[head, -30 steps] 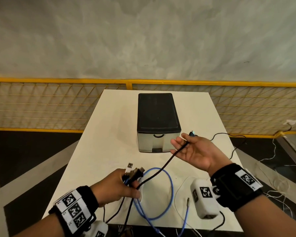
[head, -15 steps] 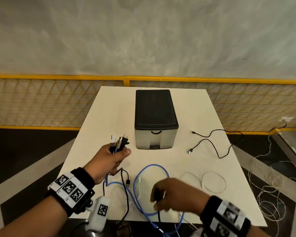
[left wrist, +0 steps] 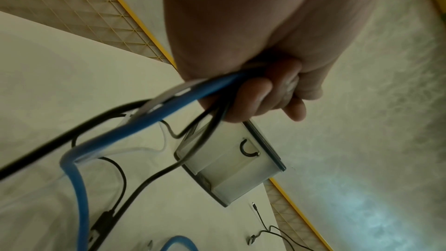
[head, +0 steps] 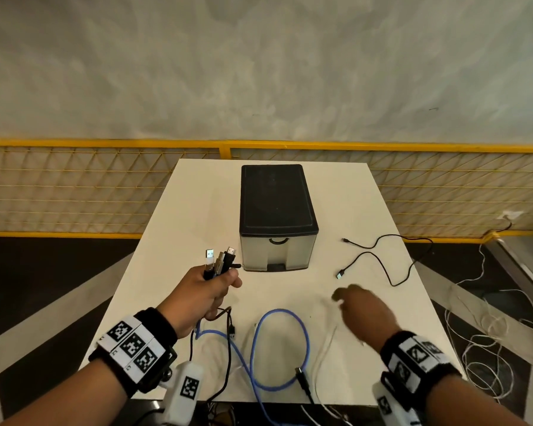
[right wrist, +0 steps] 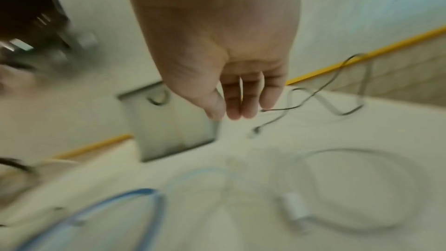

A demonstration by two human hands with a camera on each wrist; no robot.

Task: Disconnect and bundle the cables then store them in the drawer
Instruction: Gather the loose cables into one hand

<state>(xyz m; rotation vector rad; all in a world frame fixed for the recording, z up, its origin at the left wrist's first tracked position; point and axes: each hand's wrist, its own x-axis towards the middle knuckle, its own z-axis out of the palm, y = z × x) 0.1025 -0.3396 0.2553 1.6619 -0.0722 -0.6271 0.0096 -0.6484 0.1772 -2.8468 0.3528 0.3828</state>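
My left hand (head: 211,287) grips a bunch of cable ends, their plugs (head: 219,259) sticking up above the fist; in the left wrist view the fingers (left wrist: 260,98) are curled round blue, black and white cords. The blue cable (head: 280,348) loops over the table in front of me. My right hand (head: 360,305) hovers over the table with relaxed fingers (right wrist: 241,100), holding nothing. A thin black cable (head: 382,259) lies loose at the right. A white cable (right wrist: 350,188) lies coiled below the right hand. The drawer unit (head: 277,216), black-topped with a grey front, stands closed at the middle.
The white table (head: 197,195) ends near me, and cords hang over its front edge. A yellow mesh fence (head: 74,186) runs behind it. White cords (head: 490,348) lie tangled on the floor to the right.
My right hand let go of the black cable's end, dipped to the front edge, then rose toward the right middle. My left hand lifted the plug bunch up and away from me.
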